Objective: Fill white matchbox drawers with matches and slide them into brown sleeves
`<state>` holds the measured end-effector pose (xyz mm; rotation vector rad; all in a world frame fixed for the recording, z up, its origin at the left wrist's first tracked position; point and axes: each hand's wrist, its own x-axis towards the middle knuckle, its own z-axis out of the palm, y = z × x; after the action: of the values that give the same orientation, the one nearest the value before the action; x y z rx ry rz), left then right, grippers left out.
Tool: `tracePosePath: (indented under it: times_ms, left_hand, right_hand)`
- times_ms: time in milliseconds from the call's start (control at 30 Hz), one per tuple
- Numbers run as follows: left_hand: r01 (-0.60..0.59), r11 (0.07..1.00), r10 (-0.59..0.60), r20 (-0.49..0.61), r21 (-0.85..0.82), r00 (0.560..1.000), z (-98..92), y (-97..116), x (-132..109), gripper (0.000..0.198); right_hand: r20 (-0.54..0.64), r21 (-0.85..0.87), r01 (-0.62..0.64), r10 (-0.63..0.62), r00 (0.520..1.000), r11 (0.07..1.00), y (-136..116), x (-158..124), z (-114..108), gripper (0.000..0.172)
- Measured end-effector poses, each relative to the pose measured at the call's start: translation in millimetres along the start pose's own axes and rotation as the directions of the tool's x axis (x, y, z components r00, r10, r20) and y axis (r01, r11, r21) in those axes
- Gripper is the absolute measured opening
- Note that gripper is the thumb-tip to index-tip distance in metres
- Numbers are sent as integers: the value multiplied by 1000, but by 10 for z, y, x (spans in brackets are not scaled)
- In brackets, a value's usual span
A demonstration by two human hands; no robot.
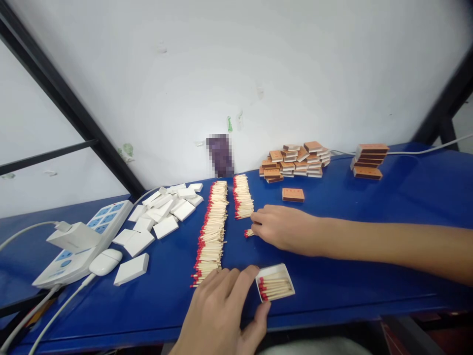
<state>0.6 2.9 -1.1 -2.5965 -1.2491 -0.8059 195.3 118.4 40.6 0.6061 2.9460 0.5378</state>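
Here, at the front of the blue table [343,281], we keep the thumb and forefinger of our left hand [229,308] parted just enough to take the left end of a white tray [274,270] between them. Matches [276,289] lie side by side in it, red heads toward that hand, with a bare strip along the far side. Our right hand [280,229] is nearly closed, its fingertips pinched on a small bunch of matches [247,233]; we cannot tell how many, since the fingers cover most of them. Just beyond lies a short row of matches [244,198], and to its left a long row [213,227], whose near end our left fingers partly hide. Farther left we have a loose pile of white box-shaped pieces [165,227] and a power strip [107,217]. At the back right sit a heap of orange matchboxes [288,166], a single matchbox [293,194] just in front, and a leaning stack of matchboxes [370,148] well apart.
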Motion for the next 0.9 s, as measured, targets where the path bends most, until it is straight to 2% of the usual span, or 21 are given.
tracePosePath:
  times_ms: [200, 500, 600, 767, 900]
  left_hand:
    - [11, 1000, -11, 21, 9, 1000, 6, -16, 5, 32]
    - [7, 1000, -7, 26, -3, 1000, -3, -16, -23, 32]
    - [5, 1000, -4, 20, -7, 1000, -2, -20, -14, 33]
    - [5, 1000, -5, 18, -6, 1000, 7, -23, 1, 33]
    - [4, 1000, -4, 10, 5, 1000, 9, -22, -15, 34]
  right_hand:
    - [7, 6, 29, -29, 1000, 1000, 25, 15, -42, 20]
    - [20, 86, 2, -3, 1000, 996, 29, -7, -5, 20]
    - [1, 156, 21, -21, 1000, 987, 99, -17, -21, 18]
    - [-5, 392, 33, -33, 999, 919, 242, -23, -68, 11]
    - [4, 408, 11, -14, 1000, 913, 272, -18, -69, 18]
